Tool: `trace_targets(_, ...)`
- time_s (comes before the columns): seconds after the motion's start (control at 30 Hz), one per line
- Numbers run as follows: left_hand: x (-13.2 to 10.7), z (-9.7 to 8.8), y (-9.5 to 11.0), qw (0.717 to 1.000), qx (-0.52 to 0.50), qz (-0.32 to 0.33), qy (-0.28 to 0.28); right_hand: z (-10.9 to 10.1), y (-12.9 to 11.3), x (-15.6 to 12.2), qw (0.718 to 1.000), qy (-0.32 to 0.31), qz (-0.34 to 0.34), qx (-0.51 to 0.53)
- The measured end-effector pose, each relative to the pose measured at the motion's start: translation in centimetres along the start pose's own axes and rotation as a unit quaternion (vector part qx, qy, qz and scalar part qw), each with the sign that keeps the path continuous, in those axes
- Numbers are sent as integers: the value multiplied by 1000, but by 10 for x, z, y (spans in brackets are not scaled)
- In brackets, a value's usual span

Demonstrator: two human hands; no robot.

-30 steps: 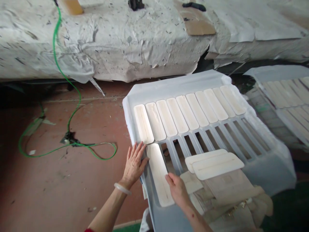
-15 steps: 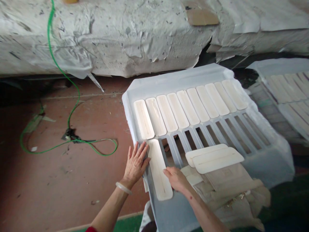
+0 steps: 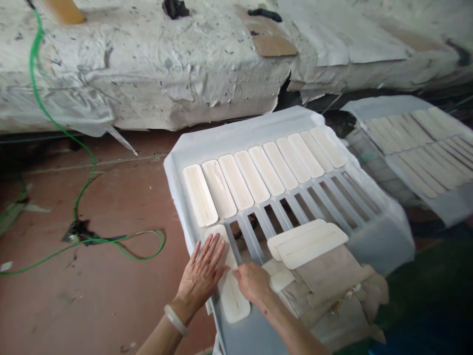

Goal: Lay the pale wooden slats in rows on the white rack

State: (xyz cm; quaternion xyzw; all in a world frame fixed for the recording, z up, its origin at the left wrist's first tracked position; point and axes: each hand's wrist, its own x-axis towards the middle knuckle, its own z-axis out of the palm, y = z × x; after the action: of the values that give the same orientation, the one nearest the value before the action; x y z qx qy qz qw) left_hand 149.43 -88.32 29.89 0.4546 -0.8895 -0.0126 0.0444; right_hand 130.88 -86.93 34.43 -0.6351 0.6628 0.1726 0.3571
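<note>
A long off-white strip with rounded ends point(image 3: 233, 306) lies over the near-left opening of a grey slotted frame point(image 3: 384, 251). My left hand point(image 3: 201, 273) rests flat across its upper part, fingers stretched out. At the strip's right edge is my right hand point(image 3: 253, 283), its fingers curled in and its thumb on the edge; the fingertips are hidden. A row of similar strips point(image 3: 258, 170) covers the far openings. Just right of my right hand, two loose strips point(image 3: 314, 246) overlap on a pile of beige fabric pieces point(image 3: 332, 291).
Uncovered slots point(image 3: 273, 219) run along the frame's near row. A second frame with strips point(image 3: 424, 143) stands to the right. Behind is a long surface under stained white sheeting point(image 3: 148, 74). A green cord point(image 3: 86, 182) trails onto the reddish floor point(image 3: 92, 296).
My left hand has moved from the strip's left edge onto its upper face. My right hand stays at the right edge, its fingers now more curled. The view has shifted right.
</note>
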Motion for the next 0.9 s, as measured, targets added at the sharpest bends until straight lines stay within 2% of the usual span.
trace_targets(0.1, 5, 8, 12, 999, -8, 48, -4, -5, -2, -3, 1000, 8, 0, -4)
trace_targets(0.2, 5, 17, 19, 998, -26, 50, -5, -12, -1, -13, 1000, 9, -8, -9)
trace_targets(0.3, 6, 18, 22, 997, -60, 42, 5, -27, 18, -34, 1000, 25, -12, 0)
trace_targets(0.37, 7, 15, 25, 996, -82, 34, 15, -44, 47, -50, 997, 69, -15, 6)
trace_targets(0.47, 10, 10, 29, 993, -106, 33, 24, -75, 114, -62, 988, 151, -19, -29)
trace_targets(0.57, 13, 9, 33, 991, -121, 38, 38, -102, 183, -55, 985, 156, -28, -66)
trace_targets(0.63, 15, 9, 35, 990, -127, 41, 52, -115, 215, -43, 986, 134, -57, -85)
trace_targets(0.7, 17, 7, 37, 988, -128, 45, 71, -124, 235, -31, 984, 113, -93, -103)
trace_targets(0.77, 20, 4, 39, 987, -127, 48, 85, -130, 244, -24, 981, 105, -117, -118)
trace_targets(0.9, 24, -3, 45, 989, -125, 43, 72, -142, 257, -22, 979, 84, -139, -125)
